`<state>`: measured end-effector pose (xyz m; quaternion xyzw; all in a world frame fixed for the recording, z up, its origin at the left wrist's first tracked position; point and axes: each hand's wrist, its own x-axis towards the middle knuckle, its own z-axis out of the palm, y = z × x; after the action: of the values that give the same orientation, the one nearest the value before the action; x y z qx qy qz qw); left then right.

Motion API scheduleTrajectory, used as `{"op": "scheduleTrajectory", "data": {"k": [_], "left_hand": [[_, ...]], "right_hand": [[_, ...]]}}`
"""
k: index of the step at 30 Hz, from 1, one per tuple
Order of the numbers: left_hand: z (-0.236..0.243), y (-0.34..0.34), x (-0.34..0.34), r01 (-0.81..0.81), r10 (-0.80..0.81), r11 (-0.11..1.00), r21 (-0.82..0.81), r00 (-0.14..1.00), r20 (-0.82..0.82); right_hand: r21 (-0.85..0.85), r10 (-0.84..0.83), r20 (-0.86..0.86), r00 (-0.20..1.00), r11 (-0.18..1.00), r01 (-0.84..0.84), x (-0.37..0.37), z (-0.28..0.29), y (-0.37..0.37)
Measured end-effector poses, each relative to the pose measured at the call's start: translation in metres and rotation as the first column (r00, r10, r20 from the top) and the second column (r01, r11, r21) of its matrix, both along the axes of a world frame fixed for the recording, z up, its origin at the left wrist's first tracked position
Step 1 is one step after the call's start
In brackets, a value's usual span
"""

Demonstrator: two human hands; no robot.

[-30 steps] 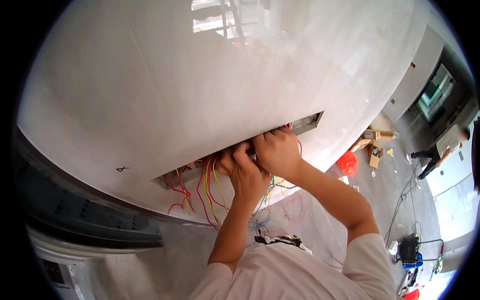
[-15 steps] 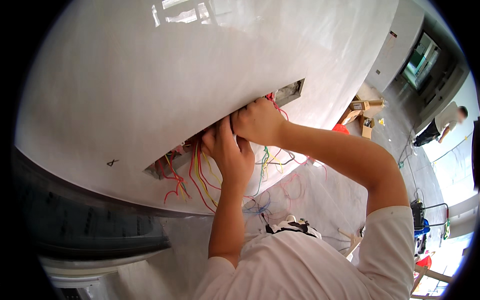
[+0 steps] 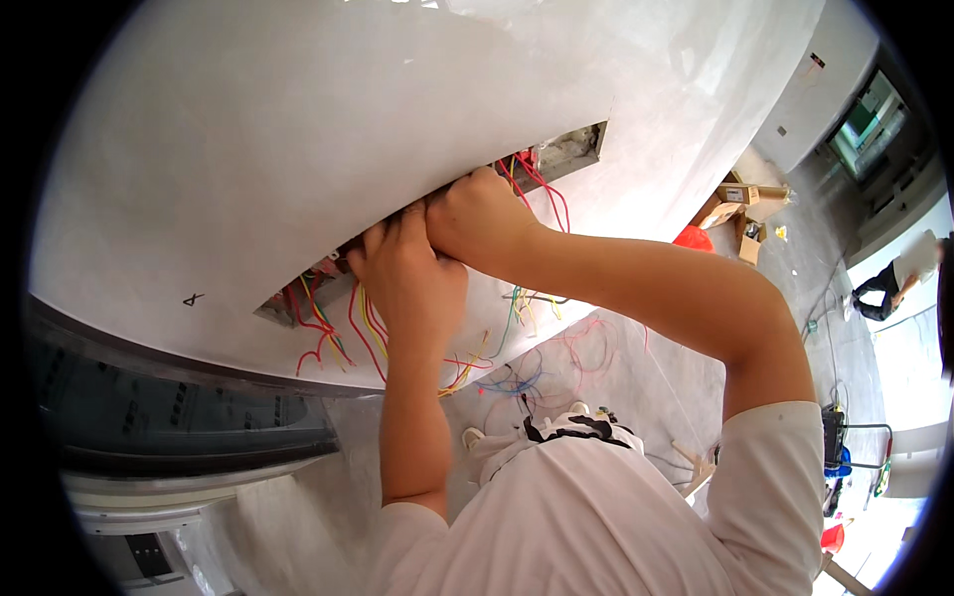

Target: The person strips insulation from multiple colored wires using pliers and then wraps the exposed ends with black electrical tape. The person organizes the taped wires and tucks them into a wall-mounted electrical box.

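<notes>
Cardboard boxes (image 3: 736,196) sit near a red bag (image 3: 695,238).

The left forearm (image 3: 415,427) stands nearly upright left of the lower centre of the frame, its wrist (image 3: 416,350) almost straight and the left hand (image 3: 415,286) above it, back showing and fingers pointing up. From the right elbow (image 3: 780,313), sharply bent right of centre, the right forearm (image 3: 636,283) slants up and leftward to the right hand (image 3: 482,221), knuckles bent, just above centre. The hands touch side by side, fingertips hidden.
</notes>
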<state>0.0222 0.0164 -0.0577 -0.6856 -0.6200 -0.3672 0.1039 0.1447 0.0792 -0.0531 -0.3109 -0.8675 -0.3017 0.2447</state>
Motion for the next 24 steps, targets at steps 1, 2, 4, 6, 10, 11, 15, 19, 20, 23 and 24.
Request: {"op": "scheduleTrajectory", "data": {"k": [1, 2, 4, 6, 10, 11, 15, 19, 20, 23, 24], "left_hand": [[0.004, 0.000, -0.003, -0.019, 0.019, 1.000, -0.002, 0.998, -0.063], [0.006, 0.000, -0.005, -0.015, 0.015, 1.000, 0.011, 0.997, -0.070], [0.009, 0.000, -0.005, -0.005, 0.009, 0.999, 0.043, 0.997, -0.077], [0.015, 0.000, 0.001, -0.036, 0.035, 0.999, -0.005, 0.995, -0.097], [0.013, -0.002, 0.001, -0.057, 0.064, 0.998, 0.039, 0.980, -0.189], [0.014, -0.003, 0.003, -0.082, 0.079, 0.997, -0.007, 0.977, -0.199], [0.009, 0.000, 0.014, -0.165, 0.143, 0.984, -0.064, 0.953, -0.266], [-0.005, -0.001, 0.022, -0.198, 0.199, 0.979, 0.038, 0.921, -0.335], [-0.010, -0.001, 0.023, -0.212, 0.210, 0.977, 0.031, 0.927, -0.310], [-0.023, 0.005, 0.024, -0.211, 0.209, 0.977, 0.019, 0.947, -0.245], [-0.025, 0.005, 0.022, -0.198, 0.196, 0.980, 0.014, 0.952, -0.234]], "right_hand": [[0.007, 0.001, -0.004, 1.000, 1.000, -0.001, 0.000, 0.004, -0.001], [0.013, 0.002, -0.007, 1.000, 1.000, -0.002, 0.000, 0.008, -0.003], [-0.173, -0.063, -0.026, 0.998, 0.983, 0.057, 0.002, 0.015, -0.009], [-0.328, -0.125, -0.011, 0.992, 0.938, 0.115, 0.007, 0.024, -0.017], [-0.528, -0.129, -0.104, 0.986, 0.848, 0.056, 0.020, 0.025, -0.026], [-0.557, -0.121, -0.168, 0.978, 0.831, 0.007, 0.024, 0.022, -0.027], [-0.578, -0.010, -0.201, 0.979, 0.808, -0.110, 0.033, 0.020, -0.017], [-0.494, 0.137, -0.090, 0.987, 0.854, -0.163, 0.032, 0.021, -0.007], [-0.485, 0.141, -0.095, 0.985, 0.858, -0.170, 0.028, 0.019, -0.006], [-0.452, 0.136, -0.085, 0.987, 0.878, -0.160, 0.018, 0.011, -0.003], [-0.440, 0.129, -0.078, 0.989, 0.885, -0.150, 0.016, 0.011, -0.001]]}}
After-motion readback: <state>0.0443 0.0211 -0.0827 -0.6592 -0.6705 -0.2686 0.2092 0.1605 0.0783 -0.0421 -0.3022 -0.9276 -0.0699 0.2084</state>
